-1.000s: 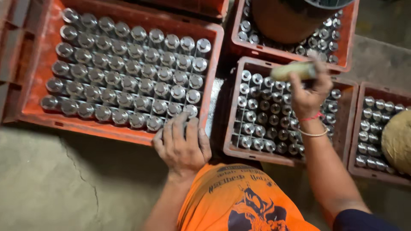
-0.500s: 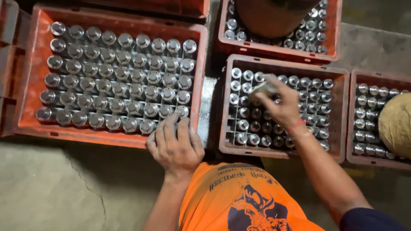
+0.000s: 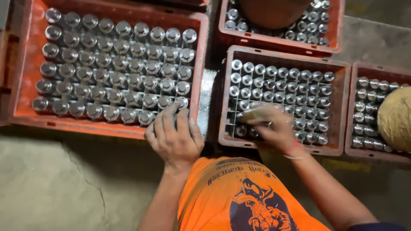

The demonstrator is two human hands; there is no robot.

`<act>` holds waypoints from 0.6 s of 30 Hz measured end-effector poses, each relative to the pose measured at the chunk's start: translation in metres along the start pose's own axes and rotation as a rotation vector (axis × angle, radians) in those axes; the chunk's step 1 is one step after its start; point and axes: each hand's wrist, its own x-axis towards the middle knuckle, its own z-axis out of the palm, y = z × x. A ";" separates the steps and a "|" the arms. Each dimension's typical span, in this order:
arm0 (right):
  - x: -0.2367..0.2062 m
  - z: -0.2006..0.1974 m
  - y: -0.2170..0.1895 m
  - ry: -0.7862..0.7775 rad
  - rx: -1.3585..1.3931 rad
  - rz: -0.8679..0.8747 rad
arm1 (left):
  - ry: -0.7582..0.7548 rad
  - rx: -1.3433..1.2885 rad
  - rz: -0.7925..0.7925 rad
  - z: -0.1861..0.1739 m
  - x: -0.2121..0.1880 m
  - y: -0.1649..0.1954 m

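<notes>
Left hand [image 3: 175, 139] flat on large orange crate [image 3: 107, 124] rim, right hand [image 3: 274, 128] (blurred) gripping pale cylinder [image 3: 252, 113] over gridded crate [image 3: 282, 147]

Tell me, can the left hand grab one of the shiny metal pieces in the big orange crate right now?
Probably yes. The left hand already rests on the near rim of the big orange crate, fingertips touching the nearest metal pieces. They stand open-topped with nothing covering them, though packed tightly together.

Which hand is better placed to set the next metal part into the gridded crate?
Right. The right hand is over the gridded crate, apparently holding a blurred metal part. The left hand rests flat on the big orange crate.
</notes>
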 end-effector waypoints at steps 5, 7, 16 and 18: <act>-0.007 -0.004 -0.021 0.099 0.082 0.124 | -0.005 0.004 0.003 -0.001 -0.001 0.001; -0.015 0.000 -0.029 -0.065 0.029 0.056 | -0.043 0.012 -0.010 -0.003 -0.002 0.002; -0.048 -0.019 -0.024 0.096 -0.007 -0.051 | -0.108 0.062 -0.039 -0.003 -0.002 0.006; -0.054 -0.022 -0.018 0.012 -0.177 0.012 | -0.103 0.065 -0.058 -0.002 -0.002 0.006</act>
